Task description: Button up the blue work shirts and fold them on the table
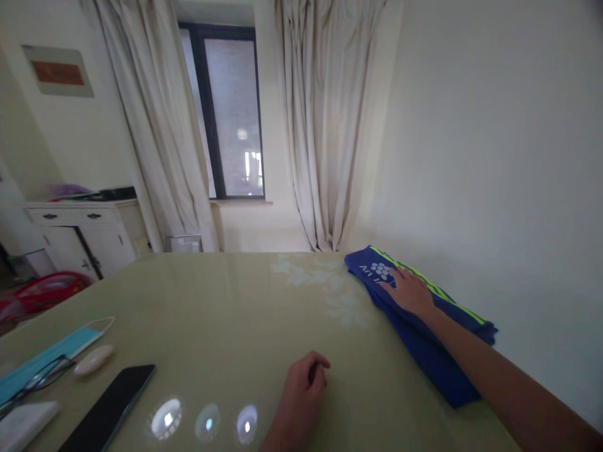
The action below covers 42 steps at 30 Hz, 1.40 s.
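Note:
My right hand (pixel 409 290) lies flat with its fingers apart on a folded blue garment (pixel 443 370) at the table's right edge. Neon-yellow stripes run along the garment's far side, and pale lettering with a cluster of dots shows near my fingertips. What kind of garment it is, I cannot tell. My left hand (pixel 306 380) rests on the table near the front middle, its fingers loosely curled in and no object visible in them. It is apart from the garment.
The glossy table (pixel 211 314) has a phone (pixel 110 405), a light oval object (pixel 94 360), eyeglasses (pixel 47 373), a blue face mask (pixel 56 355) and a white object (pixel 26 424) at the left. A wall (pixel 494 157) stands at the right, curtains (pixel 325 125) behind.

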Each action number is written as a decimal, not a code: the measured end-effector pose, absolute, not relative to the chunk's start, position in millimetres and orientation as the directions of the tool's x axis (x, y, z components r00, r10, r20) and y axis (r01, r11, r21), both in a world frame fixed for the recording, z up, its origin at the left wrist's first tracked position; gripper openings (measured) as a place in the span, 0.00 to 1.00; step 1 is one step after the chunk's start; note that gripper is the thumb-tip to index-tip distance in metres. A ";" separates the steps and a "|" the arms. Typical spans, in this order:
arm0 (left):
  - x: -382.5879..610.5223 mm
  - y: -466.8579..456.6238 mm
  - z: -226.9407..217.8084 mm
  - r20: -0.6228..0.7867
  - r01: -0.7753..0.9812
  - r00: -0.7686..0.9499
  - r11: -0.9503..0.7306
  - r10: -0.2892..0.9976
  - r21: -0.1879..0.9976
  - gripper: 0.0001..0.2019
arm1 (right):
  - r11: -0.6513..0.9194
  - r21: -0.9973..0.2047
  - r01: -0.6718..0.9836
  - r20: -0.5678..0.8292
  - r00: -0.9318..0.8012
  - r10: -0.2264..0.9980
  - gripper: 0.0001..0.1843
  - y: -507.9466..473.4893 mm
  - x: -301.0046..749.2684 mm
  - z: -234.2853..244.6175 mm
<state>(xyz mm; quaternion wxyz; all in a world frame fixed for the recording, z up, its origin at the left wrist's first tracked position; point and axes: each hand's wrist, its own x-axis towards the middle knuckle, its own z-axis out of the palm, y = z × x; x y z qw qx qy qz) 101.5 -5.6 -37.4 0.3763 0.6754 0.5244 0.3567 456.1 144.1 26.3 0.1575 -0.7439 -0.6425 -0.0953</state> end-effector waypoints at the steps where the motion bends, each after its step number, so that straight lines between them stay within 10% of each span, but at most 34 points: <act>1: 101.6 -5.4 -36.6 0.096 0.437 0.197 -0.175 0.976 0.882 0.14 | -0.160 -0.084 0.984 0.433 0.181 0.883 0.35 131.1 461.9 26.5; 4: 102.0 -4.9 -36.0 0.122 0.444 0.200 -0.201 0.972 0.873 0.14 | -0.269 -0.067 0.961 0.495 0.266 0.827 0.35 90.4 482.4 4.7; 11: 104.1 -0.3 -39.2 0.178 0.488 0.219 -0.266 0.959 0.831 0.14 | -0.333 -0.114 0.936 0.102 0.344 0.933 0.40 52.7 471.5 -28.8; 21: 109.5 -11.8 -34.0 0.206 0.710 0.345 -0.398 0.916 0.581 0.13 | 0.255 -0.368 0.894 0.232 -0.177 0.956 0.27 -9.5 306.9 -41.7; 42: 117.6 -17.2 -35.6 0.130 0.862 0.357 -0.380 0.925 0.336 0.15 | 0.231 -0.322 0.918 0.309 -0.128 0.942 0.21 -11.2 308.7 -40.7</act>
